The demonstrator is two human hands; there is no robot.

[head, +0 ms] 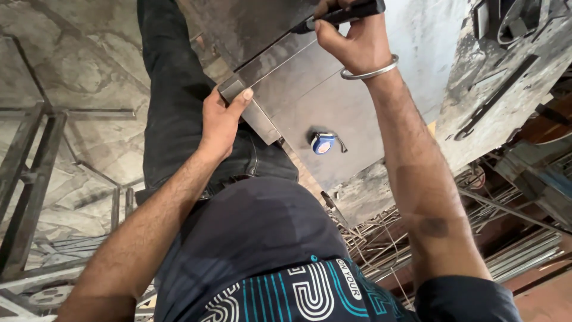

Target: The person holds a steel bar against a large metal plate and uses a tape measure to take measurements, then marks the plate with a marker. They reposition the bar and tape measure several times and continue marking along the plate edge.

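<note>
Steel is the matter under both hands: a short grey rectangular steel bar (250,110) lies along the edge of a flat dark steel sheet (322,95). The left hand (221,122) presses on the bar's near end, thumb curled over its corner, fingers closed against its side. The right hand (351,39) is wrapped tight round a black-handled tool (345,13) whose tip meets the sheet beyond the bar's far end; what kind of tool I cannot tell. A plain silver metal bangle (370,71) sits on that wrist.

To do this well, I judge the left fingers should keep the bar from creeping while the tool runs snug against its edge.

Below the right wrist, well apart from the fingers, a small round blue tape measure (323,143) with a pale label lies on the sheet.
</note>
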